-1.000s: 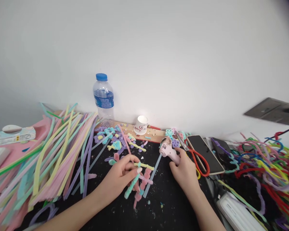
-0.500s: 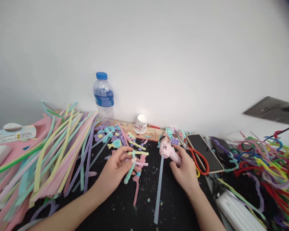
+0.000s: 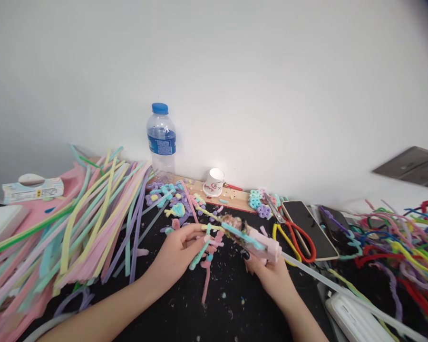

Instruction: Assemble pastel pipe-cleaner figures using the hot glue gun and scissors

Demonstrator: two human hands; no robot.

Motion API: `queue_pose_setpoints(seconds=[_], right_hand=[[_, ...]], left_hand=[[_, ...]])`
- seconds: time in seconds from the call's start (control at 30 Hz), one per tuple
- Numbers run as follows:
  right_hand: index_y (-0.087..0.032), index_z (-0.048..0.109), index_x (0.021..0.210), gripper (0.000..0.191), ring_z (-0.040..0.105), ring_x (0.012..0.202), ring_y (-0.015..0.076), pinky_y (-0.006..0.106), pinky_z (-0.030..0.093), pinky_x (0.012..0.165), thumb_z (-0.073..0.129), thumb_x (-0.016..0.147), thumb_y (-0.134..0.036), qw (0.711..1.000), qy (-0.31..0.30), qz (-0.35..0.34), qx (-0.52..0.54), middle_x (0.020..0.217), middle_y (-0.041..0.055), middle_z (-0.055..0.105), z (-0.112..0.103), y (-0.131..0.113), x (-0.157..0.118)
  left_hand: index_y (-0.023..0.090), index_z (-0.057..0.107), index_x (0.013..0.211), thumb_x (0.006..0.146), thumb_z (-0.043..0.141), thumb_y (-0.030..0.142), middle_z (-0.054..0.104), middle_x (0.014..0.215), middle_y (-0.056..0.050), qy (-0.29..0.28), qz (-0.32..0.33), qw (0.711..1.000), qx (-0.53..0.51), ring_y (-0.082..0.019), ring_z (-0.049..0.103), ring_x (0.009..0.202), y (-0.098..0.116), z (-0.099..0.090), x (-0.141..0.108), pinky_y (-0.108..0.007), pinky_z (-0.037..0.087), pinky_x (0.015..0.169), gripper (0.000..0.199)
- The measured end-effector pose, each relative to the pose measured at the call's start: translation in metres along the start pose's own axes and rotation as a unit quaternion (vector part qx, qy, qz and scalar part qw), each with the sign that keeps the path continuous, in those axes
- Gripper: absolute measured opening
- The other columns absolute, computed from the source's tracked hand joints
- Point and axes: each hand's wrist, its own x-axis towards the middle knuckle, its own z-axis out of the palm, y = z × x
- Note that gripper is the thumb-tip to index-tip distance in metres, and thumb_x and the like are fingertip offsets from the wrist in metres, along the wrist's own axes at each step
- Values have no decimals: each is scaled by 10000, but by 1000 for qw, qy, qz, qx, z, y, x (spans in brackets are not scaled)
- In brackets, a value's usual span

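Observation:
My right hand (image 3: 266, 273) is wrapped round the grip of a pale pink hot glue gun (image 3: 271, 247). A long clear glue stick (image 3: 317, 267) trails from its back toward the lower right. The gun's soiled front end points left, close to a small figure of twisted pipe cleaners (image 3: 207, 251) in green, yellow and pink. Pinched between the thumb and fingers of my left hand (image 3: 183, 247) is that pipe cleaner figure, with a pink strand hanging down. I cannot tell whether the nozzle touches it.
Loose pipe cleaners (image 3: 92, 223) spread over the left side; a tangle of brighter ones (image 3: 406, 251) lies right. Along the back stand a water bottle (image 3: 161, 137) and a paper cup (image 3: 214, 182). Scissors (image 3: 301, 242), a phone (image 3: 310, 230) and a white power strip (image 3: 356, 318) are at right.
My right hand has lifted and turned the glue gun so its front swings left to the pipe cleaner figure. Its glue stick now points right. My left hand keeps its pinch; the view shifted slightly.

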Motion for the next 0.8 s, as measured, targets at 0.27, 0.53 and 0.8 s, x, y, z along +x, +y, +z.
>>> queue_pose_setpoints(seconds=[0.27, 0.53, 0.8], right_hand=[[-188, 665, 991, 274, 594, 859, 253, 400, 482, 791, 575, 782, -342, 989, -114, -41, -88, 946, 102, 665, 5, -13, 0], [-184, 664, 803, 215, 428, 462, 127, 227, 392, 442, 518, 826, -340, 985, -132, -67, -92, 509, -15, 479, 6, -14, 0], [-195, 667, 761, 208, 453, 462, 139, 237, 404, 450, 524, 820, -334, 985, -127, -75, -94, 483, -17, 489, 6, -15, 0]], left_hand=[[144, 637, 993, 767, 607, 293, 718, 925, -75, -10, 11, 1000, -22, -249, 664, 881, 5, 3, -3, -315, 535, 716, 273], [154, 641, 994, 788, 584, 257, 709, 865, -57, -35, 25, 999, -25, -229, 657, 852, 3, 2, -3, -284, 522, 702, 238], [162, 642, 1025, 791, 584, 267, 704, 849, -48, -29, 19, 999, -17, -229, 655, 835, 4, 2, -4, -287, 527, 680, 264]])
